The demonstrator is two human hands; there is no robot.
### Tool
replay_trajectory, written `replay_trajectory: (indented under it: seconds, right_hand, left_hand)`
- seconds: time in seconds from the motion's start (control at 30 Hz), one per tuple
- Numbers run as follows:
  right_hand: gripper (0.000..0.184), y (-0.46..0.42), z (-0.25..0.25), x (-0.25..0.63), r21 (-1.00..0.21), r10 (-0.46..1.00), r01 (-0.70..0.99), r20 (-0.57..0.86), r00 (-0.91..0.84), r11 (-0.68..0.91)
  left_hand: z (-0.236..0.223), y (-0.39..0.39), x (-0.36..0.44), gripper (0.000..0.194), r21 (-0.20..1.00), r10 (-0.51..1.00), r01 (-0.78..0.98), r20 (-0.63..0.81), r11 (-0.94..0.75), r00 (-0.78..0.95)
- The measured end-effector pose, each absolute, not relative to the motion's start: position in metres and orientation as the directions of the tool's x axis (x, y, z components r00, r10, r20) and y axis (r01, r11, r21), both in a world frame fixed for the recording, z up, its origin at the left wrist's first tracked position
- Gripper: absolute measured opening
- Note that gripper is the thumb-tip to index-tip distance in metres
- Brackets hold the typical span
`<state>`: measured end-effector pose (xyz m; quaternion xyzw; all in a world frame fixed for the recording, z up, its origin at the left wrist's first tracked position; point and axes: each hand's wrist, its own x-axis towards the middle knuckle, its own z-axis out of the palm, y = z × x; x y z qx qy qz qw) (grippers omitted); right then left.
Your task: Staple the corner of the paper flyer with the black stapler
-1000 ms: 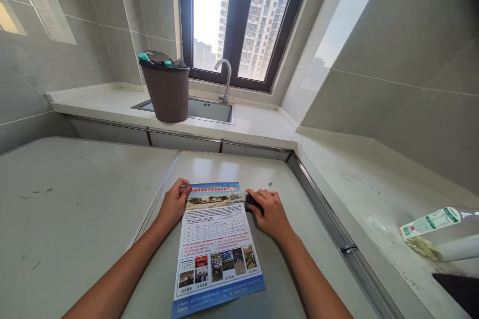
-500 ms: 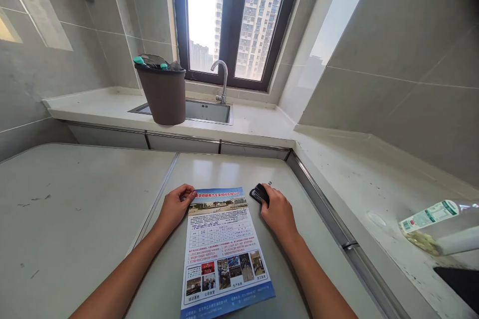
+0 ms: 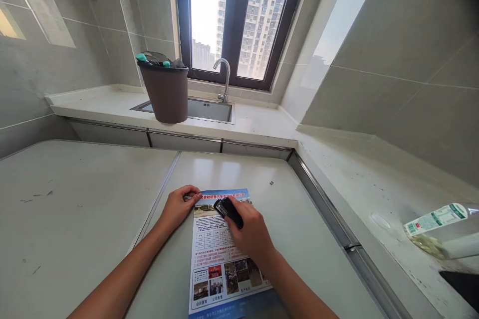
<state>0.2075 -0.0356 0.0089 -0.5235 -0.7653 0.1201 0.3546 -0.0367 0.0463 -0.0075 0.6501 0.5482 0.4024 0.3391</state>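
Observation:
A printed flyer (image 3: 219,264) with blue bands and small photos lies flat on a grey table (image 3: 93,219) in front of me. My left hand (image 3: 178,205) pinches the flyer's top left corner with curled fingers. My right hand (image 3: 250,232) is closed round a small black stapler (image 3: 228,211) and holds it over the flyer's top edge, near the middle. My right forearm covers part of the flyer's right side.
A brown bucket (image 3: 166,90) with bottles in it stands on the edge of a steel sink (image 3: 209,109) with a tap (image 3: 225,79) below the window. A white counter (image 3: 374,184) runs along the right wall, with a plastic bottle (image 3: 443,229) lying on it.
My right hand lifted the black stapler from beside the flyer's right top corner and carried it left, over the flyer's top edge. My left hand stayed on the corner.

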Motion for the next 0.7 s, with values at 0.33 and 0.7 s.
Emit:
replay_trajectory:
  seconds: [0.33, 0.7]
  right_hand:
    - [0.035, -0.030, 0.012, 0.223, -0.595, 0.942, 0.738, 0.284, -0.179, 0.319]
    - [0.026, -0.011, 0.025, 0.312, -0.467, 0.989, 0.875, 0.123, -0.081, 0.130]
  left_hand:
    - [-0.011, 0.048, -0.037, 0.039, 0.931, 0.992, 0.341, 0.118, -0.127, 0.047]
    - [-0.003, 0.042, -0.036, 0.037, 0.899, 0.992, 0.418, 0.121, -0.130, 0.047]
